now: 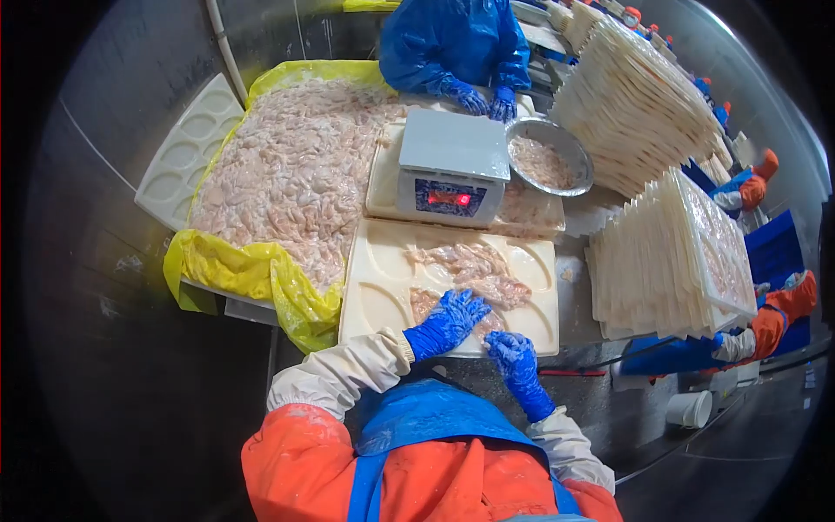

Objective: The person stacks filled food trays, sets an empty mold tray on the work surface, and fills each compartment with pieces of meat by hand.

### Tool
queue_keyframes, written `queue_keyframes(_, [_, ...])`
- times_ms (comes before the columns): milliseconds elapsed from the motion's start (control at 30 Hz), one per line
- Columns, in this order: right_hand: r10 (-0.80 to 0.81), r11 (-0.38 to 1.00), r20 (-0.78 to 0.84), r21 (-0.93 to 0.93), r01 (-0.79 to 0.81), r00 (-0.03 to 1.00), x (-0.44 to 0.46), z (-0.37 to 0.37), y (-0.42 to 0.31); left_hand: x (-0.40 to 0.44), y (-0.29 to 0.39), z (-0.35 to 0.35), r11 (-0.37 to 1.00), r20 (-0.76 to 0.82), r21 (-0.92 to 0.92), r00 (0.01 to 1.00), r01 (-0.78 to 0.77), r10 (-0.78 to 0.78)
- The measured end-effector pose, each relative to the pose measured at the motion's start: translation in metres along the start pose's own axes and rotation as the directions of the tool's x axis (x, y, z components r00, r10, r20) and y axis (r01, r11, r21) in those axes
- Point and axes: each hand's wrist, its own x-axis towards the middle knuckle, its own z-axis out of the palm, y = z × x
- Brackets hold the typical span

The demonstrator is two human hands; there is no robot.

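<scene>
My left hand (450, 322), in a blue glove, lies with fingers spread over pale raw meat pieces (470, 265) on a white moulded tray (372, 252). Close by on the right, my right hand (513, 357), also gloved in blue, has its fingers bent together at the tray's front edge, against the end of a meat piece (490, 324). The meat lies across the middle of the tray, over its round hollows. Behind the tray stands a scale (457, 148) with a grey top plate and a red lit display.
A large bin lined with yellow plastic (235, 261) holds much raw meat at the left. Across from me a person in blue (452, 43) rests gloved hands near a metal bowl (552, 157). Stacked white trays (644, 261) stand at the right, with people in orange beyond.
</scene>
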Motion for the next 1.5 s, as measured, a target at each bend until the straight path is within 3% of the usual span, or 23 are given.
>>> queue_keyframes(100, [-0.053,0.992,-0.047,0.110,0.058,0.997,-0.004,0.008,0.012,-0.006,-0.008,0.031,0.995,-0.048,0.063,0.997,0.071,-0.068])
queue_keyframes(133, [-0.044,0.992,-0.028,0.119,0.048,0.999,-0.006,0.009,0.020,0.004,-0.011,0.030,0.967,0.113,0.235,0.986,0.097,-0.126])
queue_keyframes(167, [-0.124,0.943,-0.024,-0.314,0.111,0.992,-0.012,0.014,0.018,-0.003,-0.048,0.118,0.823,0.094,0.568,0.992,0.014,-0.082])
queue_keyframes(200, [0.174,0.972,0.225,0.116,-0.203,0.959,0.007,-0.025,-0.014,-0.004,-0.022,0.012,0.930,0.031,0.365,0.998,0.037,-0.052])
queue_keyframes(233, [0.072,0.964,-0.022,0.259,-0.063,0.997,-0.004,-0.021,0.001,0.011,-0.023,-0.008,0.982,0.073,0.063,0.980,0.179,-0.184])
queue_keyframes(267, [0.188,0.964,-0.052,0.202,-0.174,0.981,-0.008,-0.022,0.004,0.014,-0.030,-0.017,0.984,-0.074,-0.075,0.983,0.165,-0.170])
queue_keyframes(433, [0.377,0.921,-0.175,0.171,-0.349,0.909,-0.014,-0.027,0.001,0.020,-0.016,-0.026,0.948,-0.036,-0.302,0.992,0.104,-0.120])
queue_keyframes(500, [0.295,0.955,-0.091,0.068,-0.289,0.951,-0.001,-0.026,-0.013,0.026,0.003,-0.022,0.988,0.065,-0.148,0.996,-0.046,0.056])
queue_keyframes(533, [0.229,0.973,-0.030,0.021,-0.228,0.973,0.005,-0.027,-0.018,0.026,0.004,-0.017,0.992,-0.009,-0.121,0.999,-0.042,0.041])
queue_keyframes(633, [0.166,0.986,0.011,-0.011,-0.166,0.986,-0.012,-0.009,-0.007,0.039,-0.016,-0.026,0.990,0.304,0.037,0.943,0.133,-0.138])
queue_keyframes(667, [0.184,0.983,0.006,-0.022,-0.184,0.983,-0.016,-0.008,-0.002,0.035,-0.017,-0.021,0.991,0.303,0.041,0.943,0.130,-0.136])
queue_keyframes(733, [0.228,0.973,0.022,0.017,-0.229,0.973,-0.019,-0.009,0.001,0.024,-0.013,-0.020,0.987,0.047,-0.151,0.997,0.060,-0.053])
queue_keyframes(800, [0.141,0.978,0.044,-0.160,-0.132,0.989,-0.012,-0.001,-0.005,0.017,0.011,-0.010,0.980,0.053,-0.198,0.998,-0.019,0.030])
queue_keyframes(833, [0.103,0.989,0.058,-0.114,-0.096,0.993,-0.011,-0.001,-0.011,0.012,0.019,-0.005,0.978,0.061,-0.189,0.993,-0.089,0.102])
queue_keyframes(933, [0.112,0.991,0.067,-0.083,-0.106,0.991,-0.018,-0.009,0.008,0.011,-0.007,-0.018,1.000,0.215,-0.014,0.976,0.022,-0.018])
queue_keyframes(967, [0.112,0.991,0.069,-0.080,-0.106,0.991,-0.022,-0.008,0.010,0.004,-0.018,-0.019,0.999,0.132,-0.028,0.991,0.042,-0.038])
queue_keyframes(1067, [0.150,0.988,-0.106,-0.029,-0.153,0.983,-0.025,-0.011,0.015,0.004,-0.021,-0.029,0.997,0.219,0.077,0.976,0.000,-0.017])
queue_keyframes(1167, [0.160,0.987,-0.056,0.015,-0.159,0.986,-0.009,-0.002,0.007,0.012,0.007,-0.024,0.998,0.128,-0.032,0.990,-0.063,0.066])
queue_keyframes(1233, [0.128,0.991,-0.070,-0.023,-0.130,0.989,-0.009,-0.004,0.011,0.017,0.009,-0.022,0.992,0.180,-0.112,0.981,-0.055,0.075])
queue_keyframes(1300, [0.139,0.990,-0.081,-0.015,-0.141,0.987,-0.018,-0.015,0.022,0.021,-0.011,-0.027,0.999,0.333,-0.016,0.943,0.037,-0.030])
queue_keyframes(1367, [0.183,0.983,-0.038,-0.017,-0.184,0.982,-0.023,-0.019,0.026,0.018,-0.017,-0.024,0.995,0.304,0.022,0.948,0.093,-0.095])
queue_keyframes(1433, [0.143,0.990,-0.130,0.021,-0.141,0.981,-0.009,-0.021,0.020,0.017,-0.016,-0.022,0.998,0.071,-0.059,0.997,0.006,-0.002])
queue_keyframes(1500, [0.136,0.991,-0.047,0.003,-0.136,0.990,-0.002,-0.011,0.006,0.021,-0.007,-0.021,0.994,0.002,-0.112,1.000,0.015,-0.015])
